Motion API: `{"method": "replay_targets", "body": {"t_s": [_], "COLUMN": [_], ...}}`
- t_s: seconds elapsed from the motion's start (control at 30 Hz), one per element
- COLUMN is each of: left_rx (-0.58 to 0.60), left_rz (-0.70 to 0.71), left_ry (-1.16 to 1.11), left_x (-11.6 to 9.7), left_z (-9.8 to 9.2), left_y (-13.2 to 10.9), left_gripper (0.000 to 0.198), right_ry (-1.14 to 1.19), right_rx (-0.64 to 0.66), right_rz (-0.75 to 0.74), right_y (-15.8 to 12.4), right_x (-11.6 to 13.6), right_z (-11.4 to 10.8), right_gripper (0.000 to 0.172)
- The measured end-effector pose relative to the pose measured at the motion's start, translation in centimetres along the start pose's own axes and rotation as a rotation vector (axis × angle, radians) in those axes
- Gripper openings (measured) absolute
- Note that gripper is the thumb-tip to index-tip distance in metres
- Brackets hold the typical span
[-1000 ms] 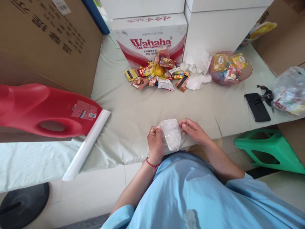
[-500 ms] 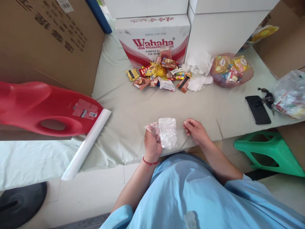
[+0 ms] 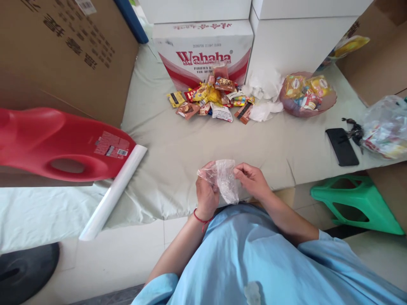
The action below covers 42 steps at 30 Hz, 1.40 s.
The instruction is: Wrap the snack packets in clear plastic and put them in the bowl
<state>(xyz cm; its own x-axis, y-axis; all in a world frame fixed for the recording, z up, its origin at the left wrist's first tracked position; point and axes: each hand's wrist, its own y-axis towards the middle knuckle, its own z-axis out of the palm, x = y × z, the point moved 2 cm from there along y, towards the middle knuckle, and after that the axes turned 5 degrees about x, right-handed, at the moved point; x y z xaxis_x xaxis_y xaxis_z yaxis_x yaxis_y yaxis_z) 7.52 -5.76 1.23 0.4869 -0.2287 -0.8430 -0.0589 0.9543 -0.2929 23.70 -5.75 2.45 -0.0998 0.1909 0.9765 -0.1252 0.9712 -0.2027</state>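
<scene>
A small clear plastic bag (image 3: 225,180) hangs between my two hands just above the near edge of the cloth-covered table (image 3: 178,148). My left hand (image 3: 206,195), with a red cord at the wrist, is closed on the bag's left side. My right hand (image 3: 251,181) pinches the bag's right upper edge with thumb and fingers. The bag looks empty and crumpled. A pile of wrapped snacks (image 3: 211,101) lies at the far side of the table, well beyond both hands.
A red plastic jug (image 3: 60,142) and a white roll (image 3: 112,192) lie at left. A Wahaha carton (image 3: 203,51), white tissue (image 3: 263,93), a pink bowl of snacks (image 3: 307,96), a black phone (image 3: 341,146), keys, a filled plastic bag (image 3: 386,127) and a green stool (image 3: 356,203) are around.
My right hand let go of the bag half a second ago, then came back and pinched its right edge. The left hand kept hold throughout.
</scene>
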Motion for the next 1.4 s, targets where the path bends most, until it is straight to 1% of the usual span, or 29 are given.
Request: {"method": "replay_targets", "body": {"t_s": [0.1, 0.2, 0.27, 0.33, 0.4, 0.5, 0.6, 0.67, 0.77, 0.83, 1.0, 1.17, 1.33, 1.4], "left_rx": [0.032, 0.065, 0.082, 0.065, 0.027, -0.027, -0.062, -0.045, 0.038, 0.087, 0.142, 0.146, 0.178, 0.169], "left_rz": [-0.026, -0.027, -0.024, -0.003, 0.039, 0.104, 0.143, 0.162, 0.176, 0.180, 0.223, 0.246, 0.277, 0.276], "left_ry": [0.006, 0.033, 0.065, 0.125, 0.217, 0.307, 0.305, 0.312, 0.367, 0.405, 0.478, 0.483, 0.509, 0.543], "left_x": [0.6, 1.0, 1.0, 0.9, 0.8, 0.6, 0.4, 0.3, 0.2, 0.3, 0.6, 0.6, 0.6, 0.6], "left_z": [0.1, 0.3, 0.2, -0.1, -0.5, -1.1, -1.3, -1.3, -1.3, -1.3, -1.8, -2.2, -2.2, -2.3], "left_y": [-0.3, -0.5, -0.5, -0.5, -0.5, -0.3, -0.1, -0.1, -0.4, -0.6, -0.9, -0.8, -0.8, -0.7], "left_gripper": [0.061, 0.061, 0.061, 0.060, 0.058, 0.057, 0.055, 0.054, 0.055, 0.056, 0.057, 0.056, 0.056, 0.059], "right_ry": [0.115, 0.222, 0.246, 0.198, 0.095, -0.034, -0.035, -0.019, -0.055, -0.107, -0.221, -0.274, -0.315, -0.355], "right_rx": [0.066, 0.069, 0.058, 0.048, 0.033, 0.018, 0.023, 0.015, -0.026, -0.028, 0.071, 0.091, 0.190, 0.203], "right_rz": [0.064, 0.093, 0.085, 0.051, 0.020, 0.010, 0.017, -0.002, -0.106, -0.169, -0.222, -0.264, -0.345, -0.387], "right_y": [0.1, 0.4, 0.6, 0.5, 0.4, 0.2, 0.2, 0.3, 0.7, 1.1, 2.1, 2.4, 2.5, 2.4], "right_x": [-0.2, -0.3, -0.3, -0.2, -0.2, -0.4, -0.6, -0.5, 0.1, 0.5, 0.8, 1.0, 1.1, 1.1], "right_z": [1.0, 1.3, 1.1, 0.7, 0.2, -0.7, -1.6, -2.1, -2.6, -2.6, -2.3, -2.3, -2.2, -2.3], "right_gripper": [0.047, 0.049, 0.047, 0.045, 0.042, 0.041, 0.043, 0.044, 0.035, 0.032, 0.029, 0.034, 0.032, 0.031]}}
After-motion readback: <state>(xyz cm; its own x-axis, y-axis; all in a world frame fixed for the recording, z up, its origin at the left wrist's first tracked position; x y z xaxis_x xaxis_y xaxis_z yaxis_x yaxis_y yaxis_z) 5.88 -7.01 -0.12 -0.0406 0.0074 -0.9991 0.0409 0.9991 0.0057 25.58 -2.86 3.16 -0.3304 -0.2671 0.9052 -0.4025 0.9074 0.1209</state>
